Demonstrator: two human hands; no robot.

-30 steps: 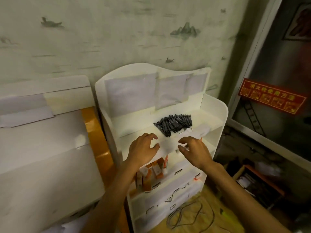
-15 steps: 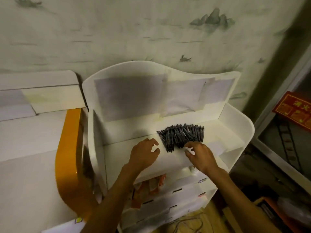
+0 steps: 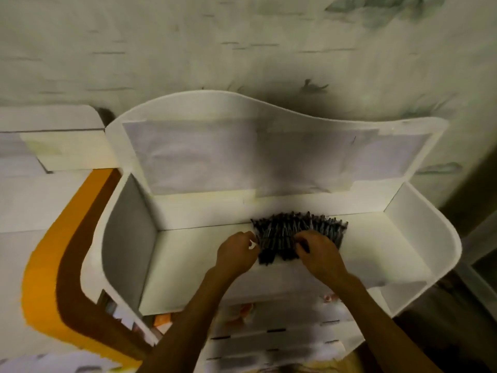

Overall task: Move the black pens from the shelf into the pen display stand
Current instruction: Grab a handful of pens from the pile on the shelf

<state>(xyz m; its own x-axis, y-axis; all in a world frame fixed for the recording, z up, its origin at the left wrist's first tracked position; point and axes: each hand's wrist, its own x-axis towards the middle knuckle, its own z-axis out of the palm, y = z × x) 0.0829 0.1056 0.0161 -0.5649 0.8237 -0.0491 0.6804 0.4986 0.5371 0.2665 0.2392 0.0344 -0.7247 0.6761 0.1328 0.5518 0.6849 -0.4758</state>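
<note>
Flanking black pens (image 3: 298, 232) on shelf (image 3: 204, 249), both hands, papered backboard (image 3: 215, 157) behind

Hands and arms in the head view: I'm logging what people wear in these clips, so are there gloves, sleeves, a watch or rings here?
None show. The left hand and right hand are bare, with no gloves. Both forearms are uncovered down to the bottom edge of the frame, with no sleeve or watch. No ring shows, though the picture is blurred.

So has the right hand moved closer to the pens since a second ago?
Yes. The right hand has gone forward from the shelf front edge onto the black pens near the back wall.
</note>
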